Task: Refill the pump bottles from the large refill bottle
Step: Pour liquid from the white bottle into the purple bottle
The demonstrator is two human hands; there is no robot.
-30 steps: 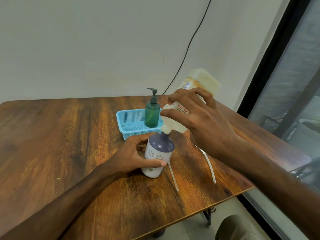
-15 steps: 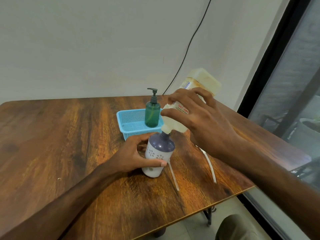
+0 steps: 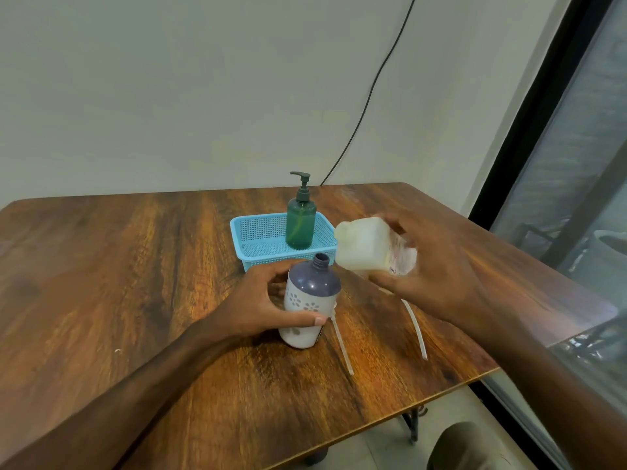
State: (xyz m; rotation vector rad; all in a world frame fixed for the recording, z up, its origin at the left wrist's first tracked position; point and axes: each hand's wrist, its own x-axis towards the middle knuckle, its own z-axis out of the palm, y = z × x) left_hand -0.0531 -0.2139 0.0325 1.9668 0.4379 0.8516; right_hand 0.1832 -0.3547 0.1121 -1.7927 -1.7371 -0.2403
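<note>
Beside the blue basket (image 3: 261, 247), a left hand (image 3: 261, 305) grips the uncapped purple bottle (image 3: 310, 301) while the right hand (image 3: 431, 276) clasps the refill bottle (image 3: 371, 247), apparently between pours; next likely needs re-capping.

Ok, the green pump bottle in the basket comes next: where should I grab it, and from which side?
Grip the green pump bottle around its round body, below the narrow pump neck. It stands upright at the right end of the blue basket, whose low walls leave most of the body exposed. Probably come from the right, where the right hand is, once the refill bottle is set down.
</note>
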